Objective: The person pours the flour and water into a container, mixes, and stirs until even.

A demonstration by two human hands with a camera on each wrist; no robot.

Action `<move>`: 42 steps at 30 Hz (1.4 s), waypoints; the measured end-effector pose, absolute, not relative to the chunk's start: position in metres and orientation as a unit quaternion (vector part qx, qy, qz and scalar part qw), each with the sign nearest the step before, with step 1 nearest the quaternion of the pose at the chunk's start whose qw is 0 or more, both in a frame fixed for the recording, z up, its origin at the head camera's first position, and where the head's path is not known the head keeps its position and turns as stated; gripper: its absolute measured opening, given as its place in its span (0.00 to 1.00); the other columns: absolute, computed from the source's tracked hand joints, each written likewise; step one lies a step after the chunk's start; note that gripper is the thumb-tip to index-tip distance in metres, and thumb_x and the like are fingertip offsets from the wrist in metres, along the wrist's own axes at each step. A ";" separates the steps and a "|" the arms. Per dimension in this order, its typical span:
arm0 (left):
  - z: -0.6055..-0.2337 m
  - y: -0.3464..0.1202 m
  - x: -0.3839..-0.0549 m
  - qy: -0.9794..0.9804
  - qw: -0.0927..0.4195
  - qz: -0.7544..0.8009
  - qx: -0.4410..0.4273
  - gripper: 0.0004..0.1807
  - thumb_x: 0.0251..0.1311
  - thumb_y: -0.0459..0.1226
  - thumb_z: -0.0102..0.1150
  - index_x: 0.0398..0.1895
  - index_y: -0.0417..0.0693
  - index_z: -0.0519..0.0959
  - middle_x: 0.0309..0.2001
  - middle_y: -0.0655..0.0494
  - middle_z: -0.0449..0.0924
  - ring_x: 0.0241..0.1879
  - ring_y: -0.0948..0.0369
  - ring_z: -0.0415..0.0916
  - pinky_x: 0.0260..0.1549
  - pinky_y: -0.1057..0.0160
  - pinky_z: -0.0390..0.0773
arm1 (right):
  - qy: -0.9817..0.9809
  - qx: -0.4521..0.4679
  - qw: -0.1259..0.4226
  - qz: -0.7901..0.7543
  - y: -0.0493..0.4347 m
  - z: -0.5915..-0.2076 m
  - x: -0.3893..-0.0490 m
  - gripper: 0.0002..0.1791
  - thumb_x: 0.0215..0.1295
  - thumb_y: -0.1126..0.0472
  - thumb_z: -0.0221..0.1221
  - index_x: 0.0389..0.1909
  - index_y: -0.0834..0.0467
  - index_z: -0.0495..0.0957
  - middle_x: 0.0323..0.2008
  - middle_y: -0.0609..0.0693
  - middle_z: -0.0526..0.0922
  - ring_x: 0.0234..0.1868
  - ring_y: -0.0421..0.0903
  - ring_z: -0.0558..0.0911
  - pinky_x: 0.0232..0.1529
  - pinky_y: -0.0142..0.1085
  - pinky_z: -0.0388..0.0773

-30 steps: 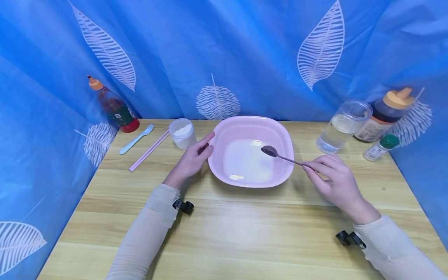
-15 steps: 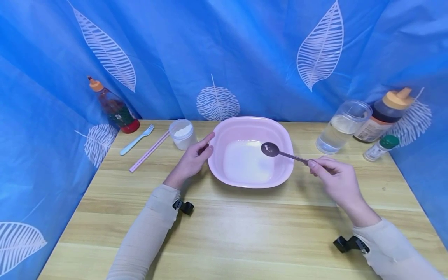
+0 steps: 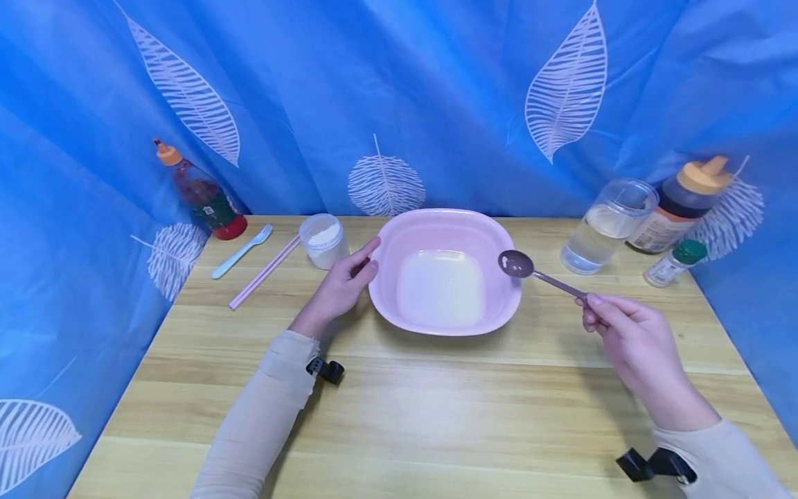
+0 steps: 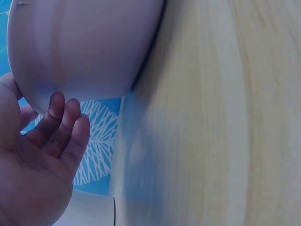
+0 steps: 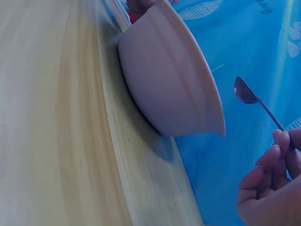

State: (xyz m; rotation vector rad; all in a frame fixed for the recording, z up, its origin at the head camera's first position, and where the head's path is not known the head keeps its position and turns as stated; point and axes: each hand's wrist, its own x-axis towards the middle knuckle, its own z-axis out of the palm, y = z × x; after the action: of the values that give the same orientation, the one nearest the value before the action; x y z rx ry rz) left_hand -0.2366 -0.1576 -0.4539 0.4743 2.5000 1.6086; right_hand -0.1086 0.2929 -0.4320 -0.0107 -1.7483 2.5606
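In the head view my right hand [image 3: 642,346] pinches the thin handle of a dark spoon [image 3: 516,264]. The spoon's bowl, with a small light patch in it, hangs over the right rim of a pink basin [image 3: 444,329]. From the right wrist view, the spoon [image 5: 245,92] stands above the basin rim, apart from it. My left hand [image 3: 341,285] holds the basin's left side, thumb and forefinger at the rim. The left wrist view has its other fingers [image 4: 56,104] bent against the outer wall. Inside the basin the bottom looks whitish and shiny.
Left of the basin are a jar of white powder [image 3: 324,242], pink chopsticks [image 3: 264,272], a light blue fork [image 3: 242,252] and a red sauce bottle [image 3: 212,197]. A glass of clear liquid [image 3: 605,229], a dark sauce bottle [image 3: 670,215] and a green-capped shaker [image 3: 675,263] stand right.
My right hand has moved right and toward me, bringing the spoon from over the basin's inside to its right rim. The left hand has stayed on the basin.
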 end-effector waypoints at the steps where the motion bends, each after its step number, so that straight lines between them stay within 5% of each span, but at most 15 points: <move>1: -0.454 -0.158 -0.237 0.829 0.064 0.533 0.156 0.30 0.84 0.41 0.51 0.84 0.49 0.63 0.82 0.49 0.68 0.67 0.48 0.76 0.74 0.46 0.74 | -0.555 0.001 0.020 0.832 0.295 -0.433 -0.106 0.16 0.81 0.75 0.52 0.48 0.67 0.90 0.35 0.52 0.91 0.35 0.43 0.82 0.37 0.32 0.81; 12: -0.456 -0.159 -0.237 0.825 0.063 0.540 0.156 0.30 0.84 0.42 0.51 0.84 0.49 0.64 0.83 0.52 0.65 0.73 0.49 0.73 0.78 0.47 0.70 | -0.488 -0.018 0.000 0.873 0.330 -0.458 -0.078 0.20 0.83 0.75 0.45 0.47 0.72 0.88 0.35 0.56 0.89 0.34 0.46 0.82 0.36 0.35 0.82; 24: -0.456 -0.158 -0.237 0.821 0.062 0.543 0.166 0.30 0.84 0.42 0.50 0.84 0.48 0.63 0.84 0.53 0.62 0.82 0.50 0.64 0.81 0.49 0.65 | -0.573 -0.124 -0.072 0.807 0.371 -0.482 -0.049 0.19 0.86 0.64 0.49 0.47 0.60 0.91 0.32 0.49 0.87 0.31 0.42 0.84 0.33 0.34 0.84; 42: -0.457 -0.158 -0.237 0.821 0.067 0.542 0.164 0.30 0.84 0.43 0.50 0.85 0.49 0.63 0.85 0.54 0.62 0.83 0.52 0.63 0.81 0.50 0.65 | -0.670 -0.222 -0.128 0.697 0.365 -0.480 -0.048 0.15 0.84 0.54 0.58 0.37 0.49 0.91 0.29 0.46 0.88 0.26 0.42 0.86 0.23 0.35 0.85</move>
State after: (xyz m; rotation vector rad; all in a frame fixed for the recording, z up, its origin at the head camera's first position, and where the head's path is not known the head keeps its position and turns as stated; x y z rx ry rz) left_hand -0.2375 -0.1577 -0.4572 0.4950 2.4760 1.6332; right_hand -0.0476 0.3654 -0.4796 -0.7597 -2.2952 2.3878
